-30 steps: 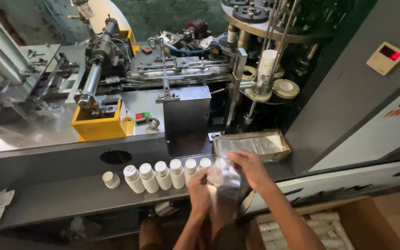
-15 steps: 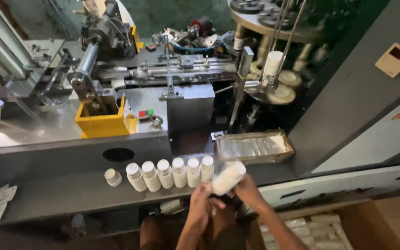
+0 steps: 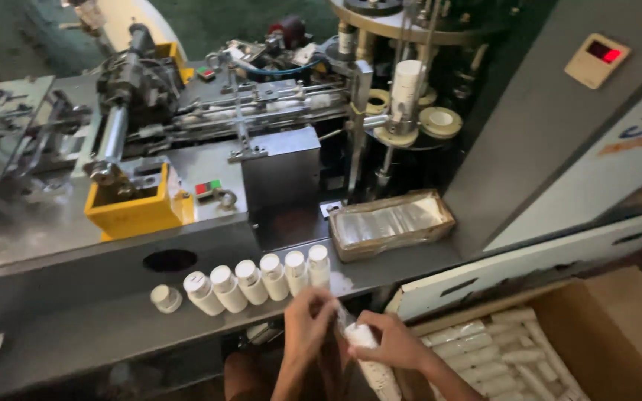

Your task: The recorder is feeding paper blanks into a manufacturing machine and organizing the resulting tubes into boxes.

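In the head view, both hands met at the near edge of the table (image 3: 76,338); the left hand (image 3: 310,323) pinched the clear plastic sleeve (image 3: 342,321) at its mouth, seemingly to keep it spread, while the right hand (image 3: 389,343) closed around the white cup stack (image 3: 360,336) that sat in it, its length running down and near; just beyond them a row of white stacks (image 3: 258,281) lay side by side on the table, with a lone small piece (image 3: 166,298) to their left; farther right rested a brown tray of clear sleeves (image 3: 389,223), within easy reach; near right, an open cardboard box (image 3: 603,327) held wrapped stacks (image 3: 484,356), low beside the person.
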